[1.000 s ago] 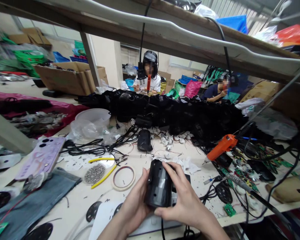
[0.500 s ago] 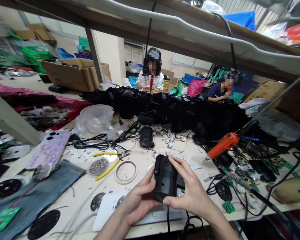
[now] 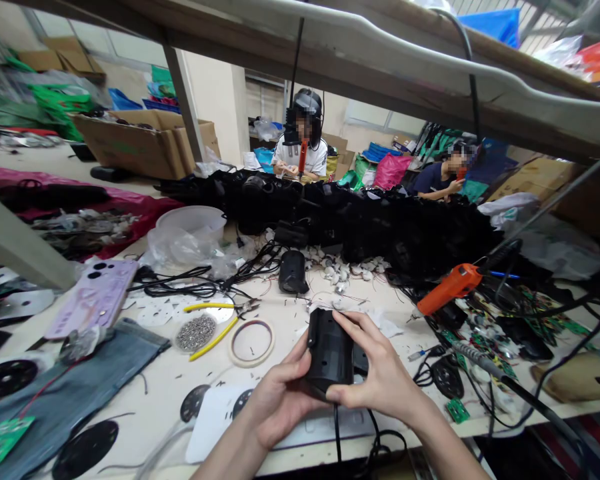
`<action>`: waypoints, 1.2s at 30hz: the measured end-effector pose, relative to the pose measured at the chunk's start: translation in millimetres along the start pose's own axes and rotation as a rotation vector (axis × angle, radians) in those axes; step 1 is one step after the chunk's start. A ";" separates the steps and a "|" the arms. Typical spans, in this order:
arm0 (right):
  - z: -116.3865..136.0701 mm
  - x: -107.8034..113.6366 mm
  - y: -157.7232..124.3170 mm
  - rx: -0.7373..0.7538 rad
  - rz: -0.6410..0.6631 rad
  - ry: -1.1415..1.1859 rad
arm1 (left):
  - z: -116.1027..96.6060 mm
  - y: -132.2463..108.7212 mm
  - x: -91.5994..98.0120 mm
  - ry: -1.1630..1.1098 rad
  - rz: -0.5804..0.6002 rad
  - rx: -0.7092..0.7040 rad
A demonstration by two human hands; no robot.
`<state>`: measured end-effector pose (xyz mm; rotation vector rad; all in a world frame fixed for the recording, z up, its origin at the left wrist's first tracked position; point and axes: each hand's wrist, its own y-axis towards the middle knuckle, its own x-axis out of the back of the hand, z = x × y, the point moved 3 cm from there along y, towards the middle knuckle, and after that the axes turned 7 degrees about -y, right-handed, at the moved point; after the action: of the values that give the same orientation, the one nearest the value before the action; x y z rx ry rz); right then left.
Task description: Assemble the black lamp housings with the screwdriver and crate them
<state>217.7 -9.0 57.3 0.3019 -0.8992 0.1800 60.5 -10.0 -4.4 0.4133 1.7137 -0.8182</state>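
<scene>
A black plastic housing [image 3: 330, 353] with rounded sides is held upright between both hands, low in the middle of the view. My left hand [image 3: 285, 393] is closed around its left side and lower end, the thumb on its face. On the right, my right hand [image 3: 375, 373] grips its top edge with the fingers and its lower corner with the thumb. A black cable [image 3: 337, 433] hangs from the bottom of the housing. Beneath the hands lies a white panel [image 3: 210, 427]. Another black housing [image 3: 293, 272] stands farther back on the table.
An orange electric screwdriver [image 3: 449, 289] hangs at right above green circuit boards [image 3: 457, 411]. Left of the hands are a tape roll [image 3: 233, 345], yellow-handled cutters [image 3: 220, 340], a dish of screws [image 3: 196, 333] and a phone [image 3: 94, 300]. Black parts [image 3: 380, 223] form a heap behind. Two people sit beyond.
The black housing has tilted slightly in my hands, with both hands keeping their grip. The whole view has shifted a little; the things on the table have not moved.
</scene>
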 end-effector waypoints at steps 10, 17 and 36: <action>0.6 3.9 -2.6 0.039 -0.078 0.080 | -3.0 -1.1 -1.7 -0.104 0.064 -0.007; -31.7 4.5 -6.2 -0.066 -0.269 0.537 | -3.8 -2.4 7.2 -0.146 -0.017 -0.007; -73.5 -1.4 -12.2 -0.220 -0.351 -0.186 | 0.2 -2.7 -14.4 -0.197 -0.209 0.028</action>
<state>274.7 3.9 11.1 0.2693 -1.0242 -0.2739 63.3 -10.0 10.0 0.1667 1.5797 -1.0013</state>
